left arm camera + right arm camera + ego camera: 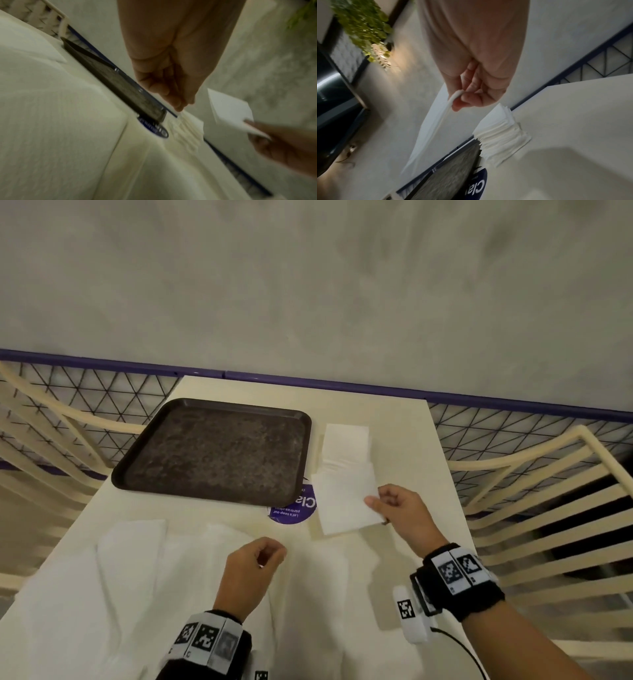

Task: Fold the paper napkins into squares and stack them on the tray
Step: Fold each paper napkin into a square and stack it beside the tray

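Wrist bands (209, 638) are cut off at the bottom edge. Left hand (251, 568) hangs over the near middle of the desk (404, 559), fingers loosely curled, grasping nothing. White cloth or paper (130, 577) covering the near left of the desk is washed out, edges hard to make out. Right hand (406, 513) pinches one corner of a napkin (342, 505), lifted off the desk near its right edge. Napkin pile (347, 446) sits behind it, just right of the tray (144, 467). Tray, far left, holds nothing. Purple sticker (294, 511) partly hidden under the tray's near right corner; text blurred.
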Demonstrator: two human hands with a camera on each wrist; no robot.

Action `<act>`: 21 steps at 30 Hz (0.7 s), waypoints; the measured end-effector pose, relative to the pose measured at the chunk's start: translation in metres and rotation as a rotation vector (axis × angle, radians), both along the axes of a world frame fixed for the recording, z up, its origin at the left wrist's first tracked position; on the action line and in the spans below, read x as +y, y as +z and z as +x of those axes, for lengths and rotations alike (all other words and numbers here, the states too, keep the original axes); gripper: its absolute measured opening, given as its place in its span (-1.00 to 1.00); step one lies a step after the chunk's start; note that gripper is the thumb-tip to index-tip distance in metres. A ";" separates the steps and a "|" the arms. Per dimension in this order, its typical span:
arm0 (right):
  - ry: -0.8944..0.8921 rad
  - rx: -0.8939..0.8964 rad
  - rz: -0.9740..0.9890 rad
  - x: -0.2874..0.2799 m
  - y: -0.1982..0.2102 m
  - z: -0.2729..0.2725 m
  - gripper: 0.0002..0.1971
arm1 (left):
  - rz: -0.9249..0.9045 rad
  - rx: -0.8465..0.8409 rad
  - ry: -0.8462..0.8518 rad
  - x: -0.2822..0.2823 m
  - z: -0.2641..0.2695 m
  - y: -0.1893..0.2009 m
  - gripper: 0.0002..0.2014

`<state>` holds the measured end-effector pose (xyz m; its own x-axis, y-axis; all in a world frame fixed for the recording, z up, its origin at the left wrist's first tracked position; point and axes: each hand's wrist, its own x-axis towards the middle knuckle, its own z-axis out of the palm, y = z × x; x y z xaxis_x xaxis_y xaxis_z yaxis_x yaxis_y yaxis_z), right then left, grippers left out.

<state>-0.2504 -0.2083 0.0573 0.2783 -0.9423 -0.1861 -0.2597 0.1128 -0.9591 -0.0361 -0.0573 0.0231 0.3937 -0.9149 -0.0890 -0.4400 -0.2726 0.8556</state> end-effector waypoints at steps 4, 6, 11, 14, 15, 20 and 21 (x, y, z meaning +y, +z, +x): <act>-0.135 -0.034 0.063 -0.050 -0.013 0.013 -0.90 | 0.311 -0.125 -0.134 -0.013 -0.021 -0.042 -0.65; -0.196 -0.037 0.085 -0.073 -0.018 0.022 -0.84 | 0.412 -0.190 -0.139 -0.017 -0.030 -0.054 -0.49; -0.255 0.014 0.113 -0.115 -0.026 0.043 -0.89 | 0.419 -0.117 -0.057 -0.021 -0.037 -0.064 -0.64; -0.275 0.045 0.113 -0.133 -0.034 0.050 -0.83 | 0.358 -0.095 -0.025 -0.020 -0.032 -0.067 -0.80; -0.281 0.061 0.110 -0.138 -0.038 0.052 -0.82 | 0.347 -0.092 -0.018 -0.020 -0.031 -0.067 -0.81; -0.322 0.228 0.075 -0.152 -0.054 0.063 -0.81 | 0.318 -0.051 -0.012 -0.020 -0.031 -0.063 -0.77; -0.324 0.269 0.057 -0.151 -0.055 0.064 -0.83 | 0.318 -0.051 -0.008 -0.020 -0.031 -0.062 -0.82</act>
